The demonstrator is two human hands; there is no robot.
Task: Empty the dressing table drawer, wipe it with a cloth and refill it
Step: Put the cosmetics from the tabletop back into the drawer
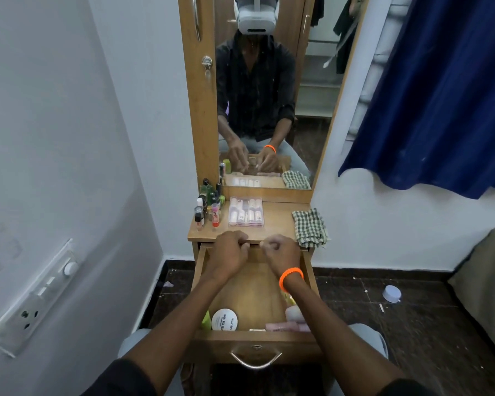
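Note:
The wooden drawer (255, 284) of the dressing table (277, 215) is pulled out toward me. Its front end holds a white round jar (224, 320), a green item (205, 320) and pink items (294, 317). My left hand (229, 250) and my right hand (280, 254), which wears an orange wristband, are at the drawer's back end, just under the tabletop's front edge. Both have curled fingers, close together. Anything between the fingers is hidden. A checked cloth (309, 227) lies on the tabletop's right side.
On the tabletop stand several small bottles (206, 207) at the left and a clear case of little bottles (246, 211) in the middle. A mirror (269, 95) rises behind. A switch panel (35, 298) is on the left wall, a blue curtain (440, 95) at right, a white lid (391, 293) on the floor.

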